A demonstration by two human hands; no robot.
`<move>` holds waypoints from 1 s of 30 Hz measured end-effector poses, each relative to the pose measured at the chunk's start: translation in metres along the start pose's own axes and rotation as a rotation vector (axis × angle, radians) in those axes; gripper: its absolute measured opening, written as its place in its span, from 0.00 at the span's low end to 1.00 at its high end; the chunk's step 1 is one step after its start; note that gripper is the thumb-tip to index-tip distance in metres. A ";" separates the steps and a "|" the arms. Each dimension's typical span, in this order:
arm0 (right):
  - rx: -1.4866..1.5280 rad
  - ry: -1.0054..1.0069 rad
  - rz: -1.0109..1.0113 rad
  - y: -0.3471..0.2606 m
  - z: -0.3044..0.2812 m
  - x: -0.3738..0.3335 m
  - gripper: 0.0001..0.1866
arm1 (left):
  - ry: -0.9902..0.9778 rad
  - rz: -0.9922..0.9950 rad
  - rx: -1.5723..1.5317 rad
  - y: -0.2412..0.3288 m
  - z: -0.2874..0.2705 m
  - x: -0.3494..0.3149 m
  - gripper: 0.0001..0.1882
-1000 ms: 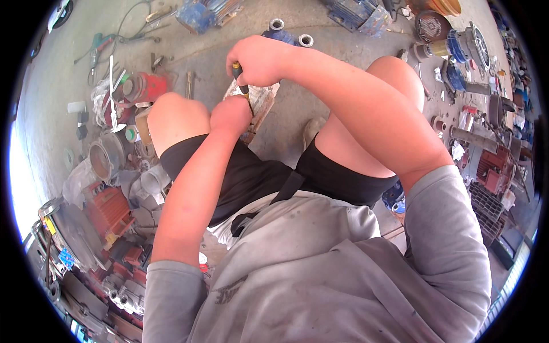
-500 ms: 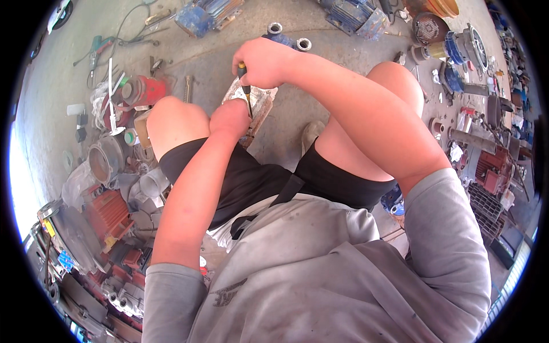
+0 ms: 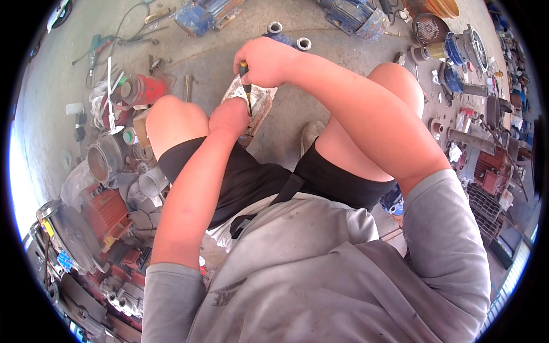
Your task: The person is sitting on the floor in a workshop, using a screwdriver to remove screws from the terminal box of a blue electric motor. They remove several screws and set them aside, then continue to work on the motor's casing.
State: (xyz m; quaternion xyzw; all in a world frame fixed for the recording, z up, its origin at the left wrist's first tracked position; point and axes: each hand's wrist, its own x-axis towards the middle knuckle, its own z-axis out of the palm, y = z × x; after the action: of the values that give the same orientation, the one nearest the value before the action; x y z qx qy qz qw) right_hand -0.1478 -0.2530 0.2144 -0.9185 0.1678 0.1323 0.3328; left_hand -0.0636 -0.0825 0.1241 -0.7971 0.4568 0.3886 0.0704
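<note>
My right hand [image 3: 267, 62] is closed round the black and yellow handle of a screwdriver [image 3: 246, 84], whose thin shaft points down toward me. Close beneath it, my left hand [image 3: 230, 115] is curled beside the shaft. Its fingertips are hidden from above, so what they grip cannot be made out. Both hands are over a worn, whitish piece with brown edges [image 3: 263, 103], which lies low between my knees. The screwdriver's tip comes down next to my left fingers, over this piece. Whether it touches anything is not clear.
Blue motors [image 3: 357, 20] and a blue fitting with two round openings [image 3: 303, 44] stand ahead. To the left are a red machine part [image 3: 144, 90], a white caliper [image 3: 112, 108] and a green power tool [image 3: 95, 51]. Red motor housings [image 3: 493, 168] and loose parts crowd the right.
The screwdriver's handle has shifted very slightly to the right with my right hand. My left hand stays almost in the same place.
</note>
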 end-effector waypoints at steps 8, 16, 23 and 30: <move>0.065 0.106 0.051 0.004 0.007 -0.014 0.15 | 0.085 -0.004 -0.018 -0.005 0.006 0.000 0.10; 0.431 0.198 0.443 0.019 0.024 -0.049 0.15 | 0.116 -0.022 -0.030 -0.005 0.004 0.000 0.13; 0.348 0.291 0.169 -0.011 0.037 -0.082 0.13 | 0.130 0.017 -0.098 -0.012 0.010 0.002 0.10; 0.220 0.167 -0.060 -0.031 0.036 -0.084 0.14 | 0.193 0.097 -0.158 -0.022 0.019 0.009 0.12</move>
State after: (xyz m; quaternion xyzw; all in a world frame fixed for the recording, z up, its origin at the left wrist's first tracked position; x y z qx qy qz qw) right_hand -0.2167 -0.1882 0.2349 -0.8888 0.1809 0.0264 0.4202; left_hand -0.0541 -0.0675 0.0993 -0.8109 0.4672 0.3479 -0.0557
